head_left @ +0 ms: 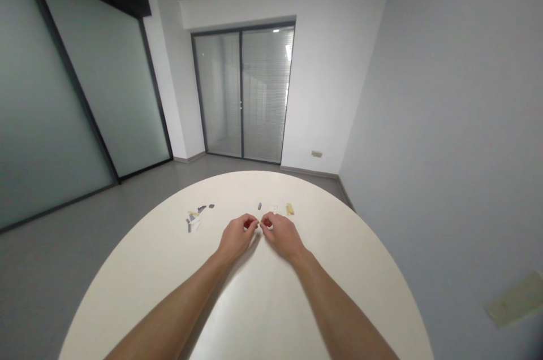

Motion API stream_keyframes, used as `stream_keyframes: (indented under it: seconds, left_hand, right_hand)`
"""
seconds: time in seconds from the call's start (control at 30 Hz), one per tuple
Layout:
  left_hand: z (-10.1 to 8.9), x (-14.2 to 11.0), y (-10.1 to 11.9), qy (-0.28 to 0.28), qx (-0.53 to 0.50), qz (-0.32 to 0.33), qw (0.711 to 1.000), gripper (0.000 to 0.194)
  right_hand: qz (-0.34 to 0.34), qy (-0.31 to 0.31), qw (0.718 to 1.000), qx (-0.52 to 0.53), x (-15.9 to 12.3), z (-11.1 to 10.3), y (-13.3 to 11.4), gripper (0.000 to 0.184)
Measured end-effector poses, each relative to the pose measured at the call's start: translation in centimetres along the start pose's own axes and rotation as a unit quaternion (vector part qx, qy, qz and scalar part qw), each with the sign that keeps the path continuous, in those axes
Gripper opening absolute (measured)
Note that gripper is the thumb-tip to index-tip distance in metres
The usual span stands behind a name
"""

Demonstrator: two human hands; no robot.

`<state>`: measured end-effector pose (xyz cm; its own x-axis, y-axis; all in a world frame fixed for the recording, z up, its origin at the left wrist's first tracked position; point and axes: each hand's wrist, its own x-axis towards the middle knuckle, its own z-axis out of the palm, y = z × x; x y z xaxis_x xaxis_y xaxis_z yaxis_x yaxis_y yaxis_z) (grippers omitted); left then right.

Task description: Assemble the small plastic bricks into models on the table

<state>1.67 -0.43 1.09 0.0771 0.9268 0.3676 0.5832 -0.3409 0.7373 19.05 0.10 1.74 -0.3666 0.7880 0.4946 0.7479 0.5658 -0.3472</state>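
Both my hands meet near the far middle of a round cream table [169, 269]. My left hand [236, 236] is closed in a pinch, with a small red piece showing between its fingertips. My right hand [280, 233] is also closed in a pinch on a tiny pale piece, its fingertips almost touching those of the left. Just beyond the hands lie a small grey piece [259, 205], a white piece [275, 208] and a yellow piece [289, 209].
A small heap of grey, white and yellow pieces [195, 217] lies to the left of my hands. Behind the table are a grey floor, frosted glass walls on the left, a sliding glass door [244, 94] and a plain wall on the right.
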Motion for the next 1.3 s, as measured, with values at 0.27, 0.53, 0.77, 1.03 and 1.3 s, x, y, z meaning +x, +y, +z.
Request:
stream_keyframes:
  seconds: [0.27, 0.53, 0.77, 1.03, 1.3]
  left_hand:
    - [-0.01, 0.01, 0.01, 0.0, -0.004, 0.005, 1.0, 0.023]
    - [-0.04, 0.09, -0.02, -0.001, -0.014, 0.018, 1.0, 0.02]
    - [0.03, 0.18, -0.23, 0.005, -0.011, 0.025, 1.0, 0.019]
    - [0.05, 0.16, -0.15, 0.009, -0.016, 0.03, 0.999, 0.02]
    - [0.07, 0.24, -0.24, 0.005, -0.019, 0.042, 0.999, 0.021]
  right_hand:
    - [0.004, -0.003, 1.0, 0.014, 0.0, -0.17, -0.06, 0.007]
    - [0.01, 0.002, 1.0, 0.003, 0.0, -0.08, -0.06, 0.008]
    - [0.0, 0.007, 1.0, 0.003, -0.05, -0.09, -0.02, 0.008]
    - [0.001, 0.0, 1.0, 0.006, -0.01, -0.13, -0.06, 0.011]
    - [0.005, -0.003, 1.0, 0.005, 0.0, -0.23, -0.19, 0.014]
